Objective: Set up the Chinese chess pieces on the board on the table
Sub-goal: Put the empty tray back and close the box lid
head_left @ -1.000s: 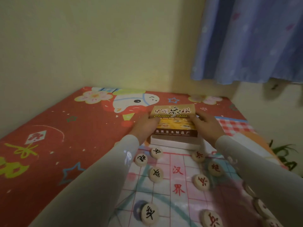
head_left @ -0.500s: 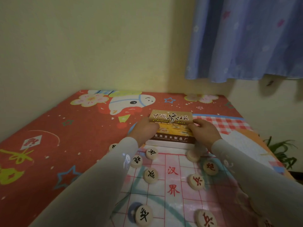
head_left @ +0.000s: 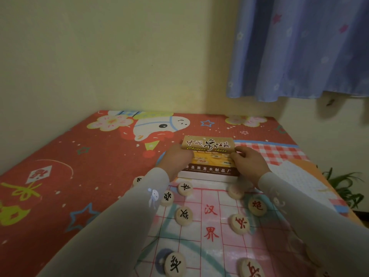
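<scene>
A brown and yellow Chinese chess box lid (head_left: 208,148) lies on its white box base (head_left: 205,178) at the far edge of the paper board (head_left: 211,222). My left hand (head_left: 175,159) grips the lid's left side and my right hand (head_left: 248,162) grips its right side. Round wooden pieces sit on the board: black-lettered ones (head_left: 184,216) on the left and red-lettered ones (head_left: 240,223) on the right. One more piece (head_left: 138,180) lies just off the board's left edge.
The board rests on a red cartoon-print tablecloth (head_left: 65,176) that runs into a yellow wall corner. A blue curtain (head_left: 299,48) hangs at the upper right. A green plant (head_left: 345,186) stands past the table's right edge.
The lid, held between both hands, has come down onto the white base. The pieces on the board have not moved.
</scene>
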### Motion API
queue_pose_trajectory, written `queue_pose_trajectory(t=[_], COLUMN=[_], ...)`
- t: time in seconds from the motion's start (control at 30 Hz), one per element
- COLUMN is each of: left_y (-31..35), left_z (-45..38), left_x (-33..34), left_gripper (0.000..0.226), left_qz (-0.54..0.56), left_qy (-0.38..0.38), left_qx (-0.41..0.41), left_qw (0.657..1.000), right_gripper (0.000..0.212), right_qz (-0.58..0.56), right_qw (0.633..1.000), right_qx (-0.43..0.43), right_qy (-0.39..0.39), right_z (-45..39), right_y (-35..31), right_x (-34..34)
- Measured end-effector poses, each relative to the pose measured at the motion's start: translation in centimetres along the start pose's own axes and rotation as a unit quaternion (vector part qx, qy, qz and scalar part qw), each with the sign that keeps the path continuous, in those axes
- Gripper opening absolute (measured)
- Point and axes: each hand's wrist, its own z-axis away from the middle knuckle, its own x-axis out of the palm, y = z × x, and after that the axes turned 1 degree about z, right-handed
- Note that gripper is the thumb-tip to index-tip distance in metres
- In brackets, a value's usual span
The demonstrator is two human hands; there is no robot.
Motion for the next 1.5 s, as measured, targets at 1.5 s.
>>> queue_pose_trajectory(t=[1.5], left_y=[1.3], left_z=[-10.7], left_x=[1.7], left_gripper=[0.054], left_qz=[-0.448], left_qy=[-0.025], left_qx=[0.201], left_qw=[0.871], right_gripper=[0.036], right_qz=[0.311], right_qw=[0.935], right_qx=[-0.169], right_qy=[-0.031], right_z=[-9.7], right_y=[-0.9], right_x=[0.0])
